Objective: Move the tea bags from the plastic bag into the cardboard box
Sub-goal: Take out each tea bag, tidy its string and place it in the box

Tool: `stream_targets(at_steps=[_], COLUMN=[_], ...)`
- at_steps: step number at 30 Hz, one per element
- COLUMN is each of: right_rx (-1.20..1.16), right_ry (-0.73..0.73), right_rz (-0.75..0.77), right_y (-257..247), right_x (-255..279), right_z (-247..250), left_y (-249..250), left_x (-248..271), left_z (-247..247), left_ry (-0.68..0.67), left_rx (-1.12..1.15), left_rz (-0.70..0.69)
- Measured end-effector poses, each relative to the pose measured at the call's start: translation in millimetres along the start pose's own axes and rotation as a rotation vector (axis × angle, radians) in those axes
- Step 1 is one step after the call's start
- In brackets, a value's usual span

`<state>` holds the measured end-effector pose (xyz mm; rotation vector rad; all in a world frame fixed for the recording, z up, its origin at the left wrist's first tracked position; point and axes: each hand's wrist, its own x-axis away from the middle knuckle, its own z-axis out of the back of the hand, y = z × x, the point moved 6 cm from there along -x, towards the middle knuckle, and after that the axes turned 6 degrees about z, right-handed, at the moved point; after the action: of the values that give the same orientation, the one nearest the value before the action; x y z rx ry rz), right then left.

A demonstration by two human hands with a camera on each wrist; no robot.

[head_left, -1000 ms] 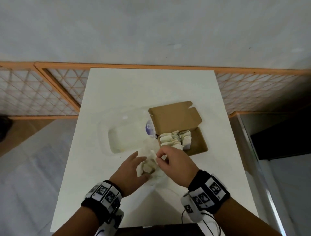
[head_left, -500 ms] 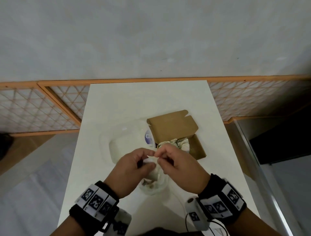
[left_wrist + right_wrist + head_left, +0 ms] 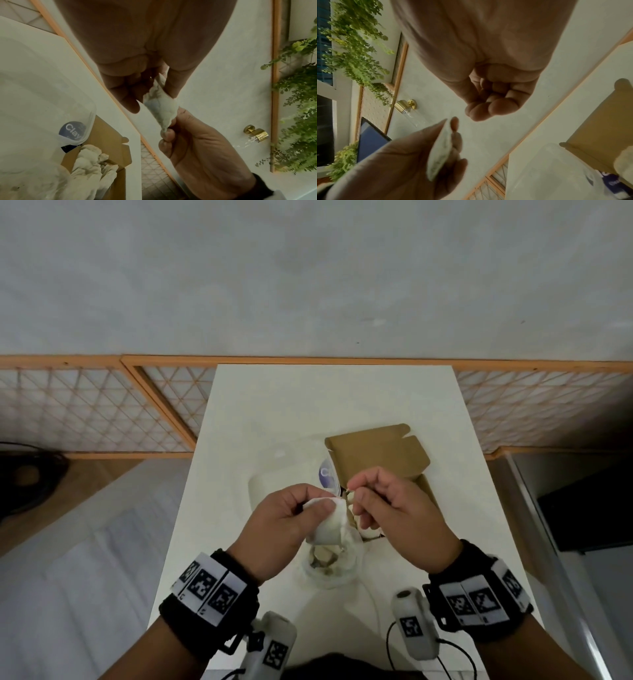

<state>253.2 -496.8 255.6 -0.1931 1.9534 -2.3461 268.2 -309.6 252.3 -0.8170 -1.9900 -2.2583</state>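
Note:
My left hand (image 3: 327,501) pinches one side of the clear plastic bag (image 3: 329,529) at its top, held up above the white table (image 3: 308,405). My right hand (image 3: 352,491) pinches the opposite side of the bag's top, as the left wrist view shows (image 3: 165,133). Several tea bags (image 3: 323,559) sit in the hanging bottom of the bag. Just behind my hands the brown cardboard box (image 3: 376,453) stands with its lid up. It holds several pale tea bags (image 3: 89,162), mostly hidden behind my right hand in the head view.
A clear plastic container (image 3: 274,484) with a purple "Clay" label (image 3: 72,129) lies left of the box, touching it. A wooden lattice rail (image 3: 102,412) runs behind the table. The table's right edge drops beside a dark cabinet (image 3: 589,508).
Both hands have lifted the plastic bag off the table and now hold its top edge between them in front of the box. The view has tilted down slightly.

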Motion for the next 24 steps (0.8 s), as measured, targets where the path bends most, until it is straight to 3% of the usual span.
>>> stream_targets(at_steps=[4, 13, 18, 24], right_rx=[0.218, 1.038, 1.248, 1.044], right_ry=[-0.064, -0.558, -0.501, -0.395], right_rz=[-0.042, -0.072, 0.025, -0.021], right_y=[30, 160, 174, 161], right_x=[-8, -8, -6, -5], right_z=[-11, -90, -106, -92], left_y=[7, 15, 14, 11], left_x=[9, 25, 28, 30], left_z=[7, 29, 40, 52], left_ry=[0.048, 0.095, 0.115, 0.163], left_rx=[0.029, 0.099, 0.116, 0.104], left_rz=[-0.041, -0.076, -0.078, -0.073])
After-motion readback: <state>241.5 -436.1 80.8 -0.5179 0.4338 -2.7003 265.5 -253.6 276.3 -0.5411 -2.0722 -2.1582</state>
